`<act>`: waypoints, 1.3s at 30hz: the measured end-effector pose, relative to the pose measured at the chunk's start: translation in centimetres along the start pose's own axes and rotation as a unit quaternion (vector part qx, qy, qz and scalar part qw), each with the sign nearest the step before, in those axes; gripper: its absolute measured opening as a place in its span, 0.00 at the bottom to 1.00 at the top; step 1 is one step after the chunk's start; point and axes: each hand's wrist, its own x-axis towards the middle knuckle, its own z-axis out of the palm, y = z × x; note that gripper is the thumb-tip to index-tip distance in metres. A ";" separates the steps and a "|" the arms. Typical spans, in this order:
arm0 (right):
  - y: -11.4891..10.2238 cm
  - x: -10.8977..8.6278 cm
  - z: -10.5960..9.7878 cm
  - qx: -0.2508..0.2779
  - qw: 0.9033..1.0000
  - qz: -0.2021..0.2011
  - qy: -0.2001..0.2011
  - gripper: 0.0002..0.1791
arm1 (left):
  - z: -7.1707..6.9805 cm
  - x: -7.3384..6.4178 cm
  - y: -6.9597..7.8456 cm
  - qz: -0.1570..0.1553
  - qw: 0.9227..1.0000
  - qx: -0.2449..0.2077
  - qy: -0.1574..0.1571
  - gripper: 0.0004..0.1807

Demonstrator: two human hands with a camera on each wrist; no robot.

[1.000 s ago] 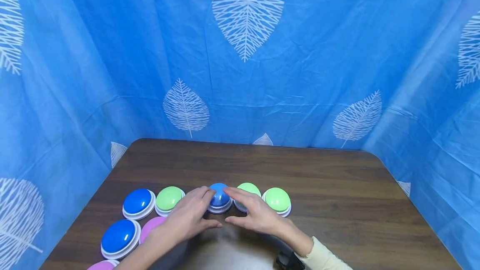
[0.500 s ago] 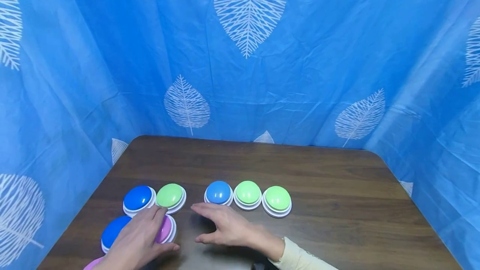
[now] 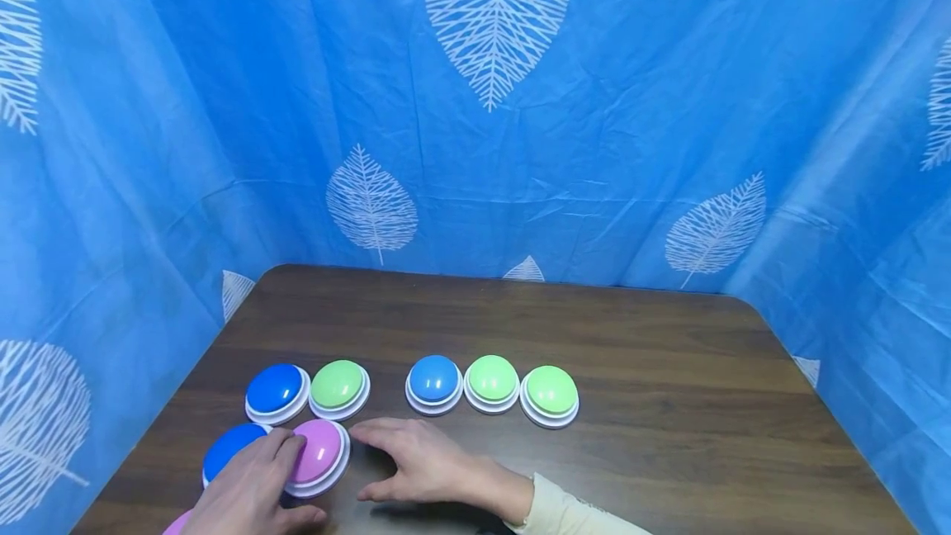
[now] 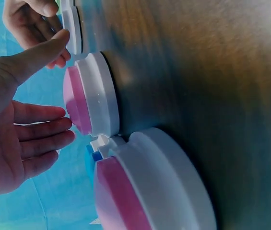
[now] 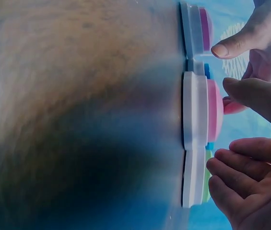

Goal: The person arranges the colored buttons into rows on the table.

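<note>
A round push button with a pink dome on a white base lies on the wooden table. My left hand is at its left side, fingers fairly straight, the fingertips at the dome's edge; whether they touch cannot be told. To the right of the same button hovers my right hand, thumb and fingers spread with nothing between them. In the left wrist view, the left hand faces the pink dome. In the right wrist view, the right hand is turned palm toward the row of buttons.
Behind the pink button are a blue button and a green button. Another blue one is partly behind the left hand. Farther right stand a lighter blue button and two green ones. A blue leaf-patterned curtain surrounds the table.
Both hands have moved left and nearer, from around the lighter blue button to either side of the pink button. The buttons stay in place.
</note>
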 end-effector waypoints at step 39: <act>-0.8 3.1 1.6 -0.053 0.998 0.041 0.008 0.34 | -0.1 0.2 -1.1 -0.010 0.998 0.003 0.059 0.39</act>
